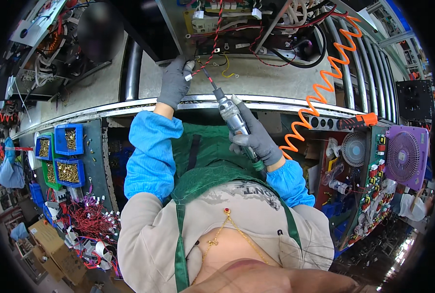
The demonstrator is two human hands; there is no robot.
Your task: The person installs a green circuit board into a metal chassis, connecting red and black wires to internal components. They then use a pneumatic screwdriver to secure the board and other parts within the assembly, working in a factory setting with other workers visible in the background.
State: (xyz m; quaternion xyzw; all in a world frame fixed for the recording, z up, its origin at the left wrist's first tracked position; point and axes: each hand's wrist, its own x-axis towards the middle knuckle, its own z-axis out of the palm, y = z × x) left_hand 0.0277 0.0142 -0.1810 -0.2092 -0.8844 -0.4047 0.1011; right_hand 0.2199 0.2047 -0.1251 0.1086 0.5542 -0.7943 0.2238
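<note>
My right hand (256,136), in a grey glove, is wrapped round a silver power screwdriver (233,117). The tool slants up and to the left, and its long thin bit ends at the lower front edge of an open metal cabinet (173,24). My left hand (175,82), also gloved in grey, is closed at that edge beside the bit's end. What its fingers hold, if anything, is hidden. A twisted red-and-white wire (214,49) hangs from above, and its white plug (188,77) lies by my left fingertips. A yellow wire (227,68) with a ring end lies right of the bit.
Blue bins (70,139) of brass-coloured screws and a heap of red wires (93,217) are on the left. An orange coiled hose (320,93) stretches down the right, near metal rollers (361,73) and a purple fan (407,156). A metal rail (207,103) runs between me and the cabinet.
</note>
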